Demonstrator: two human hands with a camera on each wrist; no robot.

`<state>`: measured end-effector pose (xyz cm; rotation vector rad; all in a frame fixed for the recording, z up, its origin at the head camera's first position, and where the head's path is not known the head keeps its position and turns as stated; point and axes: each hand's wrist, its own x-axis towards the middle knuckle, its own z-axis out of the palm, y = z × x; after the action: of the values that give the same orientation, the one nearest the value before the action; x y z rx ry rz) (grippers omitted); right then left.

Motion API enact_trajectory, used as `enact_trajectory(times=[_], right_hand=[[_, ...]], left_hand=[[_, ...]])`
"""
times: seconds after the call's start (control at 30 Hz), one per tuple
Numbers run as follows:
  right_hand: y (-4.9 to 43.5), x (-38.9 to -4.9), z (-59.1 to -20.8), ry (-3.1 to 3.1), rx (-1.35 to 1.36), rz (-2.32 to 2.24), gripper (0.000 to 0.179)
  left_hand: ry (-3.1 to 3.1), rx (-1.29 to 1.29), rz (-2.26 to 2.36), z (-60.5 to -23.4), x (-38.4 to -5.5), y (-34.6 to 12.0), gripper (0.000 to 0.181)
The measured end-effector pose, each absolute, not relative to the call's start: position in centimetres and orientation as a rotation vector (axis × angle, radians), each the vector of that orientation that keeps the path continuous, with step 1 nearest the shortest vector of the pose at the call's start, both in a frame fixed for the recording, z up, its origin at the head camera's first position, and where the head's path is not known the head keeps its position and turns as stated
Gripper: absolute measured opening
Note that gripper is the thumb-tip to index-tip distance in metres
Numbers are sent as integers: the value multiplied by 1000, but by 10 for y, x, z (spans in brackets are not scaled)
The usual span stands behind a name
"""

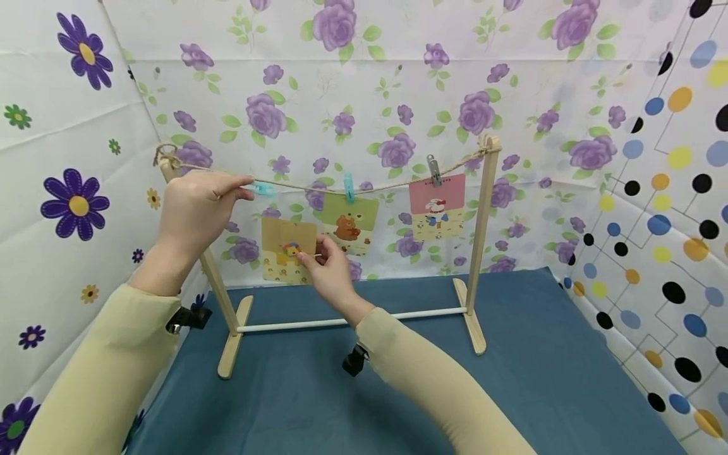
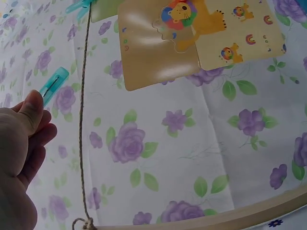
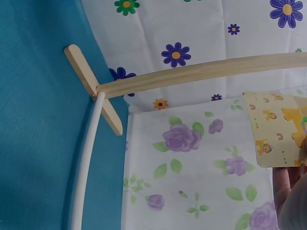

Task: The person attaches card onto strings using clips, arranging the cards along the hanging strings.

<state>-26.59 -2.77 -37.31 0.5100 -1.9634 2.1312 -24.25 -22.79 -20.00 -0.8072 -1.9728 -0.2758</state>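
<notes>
My left hand (image 1: 196,202) pinches a light-blue clothespin (image 2: 54,85) between thumb and fingers, close to the twine (image 2: 83,120) at its left part. Lower and to the right, my right hand (image 1: 332,272) holds a tan card with a lion picture (image 1: 289,251) by its right edge, thumb in front. The card hangs below the twine, its corner overlapping a green bear card (image 1: 349,224) in the head view. That bear card is clipped to the twine by another light-blue clothespin (image 1: 349,188). A pink rabbit card (image 1: 438,205) hangs farther right from a grey clip (image 1: 435,170).
The twine is tied between two wooden posts (image 1: 483,221) of a stand with wooden feet (image 1: 236,338). A white rod (image 1: 429,313) joins the posts low down, above the blue tabletop (image 1: 318,392). Flowered cloth (image 1: 375,82) stands behind, and dotted cloth (image 1: 671,208) at the right.
</notes>
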Motion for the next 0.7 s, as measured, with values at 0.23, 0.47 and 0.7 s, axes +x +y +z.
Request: enact_trajectory(times=[0.23,0.47,0.7], right_hand=[[-32,-269,-369,-1980,499,2107,21],[-32,-267,-362,-2009,516,2090,22],[-34,-270,-354,-2017,498,2061,23]], left_hand=[[-2008,-809,-224,-184,-246,-226,18],[-2044,-780,-186,-172,-251,-223,17],[-2132,-772,-166,-164,-256,-222,17]])
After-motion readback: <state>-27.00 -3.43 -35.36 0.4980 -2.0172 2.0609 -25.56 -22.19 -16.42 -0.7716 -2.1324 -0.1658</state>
